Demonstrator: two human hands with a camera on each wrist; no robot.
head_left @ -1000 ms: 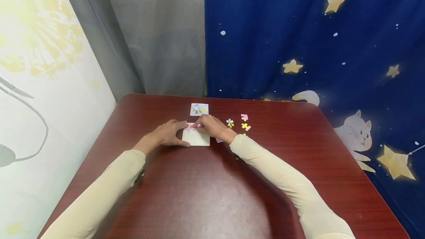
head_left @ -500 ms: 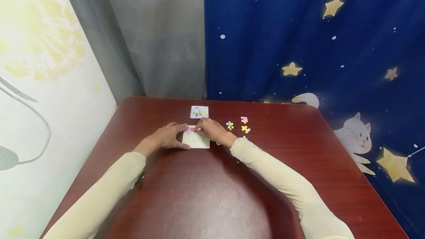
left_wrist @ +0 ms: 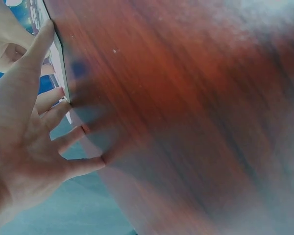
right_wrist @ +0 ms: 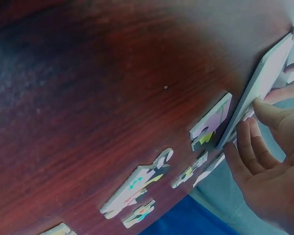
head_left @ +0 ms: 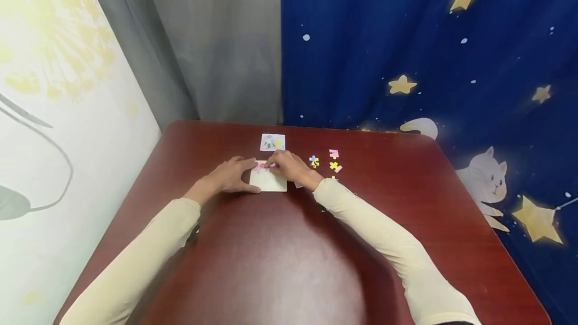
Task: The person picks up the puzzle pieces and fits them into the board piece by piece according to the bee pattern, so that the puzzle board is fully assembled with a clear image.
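Note:
A pale puzzle board (head_left: pixel 268 183) lies on the table with pink pieces (head_left: pixel 260 167) along its far edge. My left hand (head_left: pixel 229 174) is spread at the board's left side, its thumb by the near corner and its index finger by the far one. In the left wrist view the left fingers (left_wrist: pixel 83 166) are straight and fanned. My right hand (head_left: pixel 290 165) reaches over the board's far right part. Its bent thumb and fingers pinch a pink puzzle piece at the board's surface, mostly hidden by the hand. The right wrist view shows the thumb (right_wrist: pixel 269 113) on the board.
A small picture card (head_left: pixel 273 142) with a bee lies beyond the board. Several loose pieces lie to the right, including a blue-and-yellow one (head_left: pixel 313 161), a pink one (head_left: pixel 333 154) and a yellow one (head_left: pixel 335 166). Another piece (right_wrist: pixel 213 120) lies close beside the board.
The head view has tilted slightly, shifting the whole scene. Both hands stay at the board, and the right fingertips make only small movements over the pink pieces.

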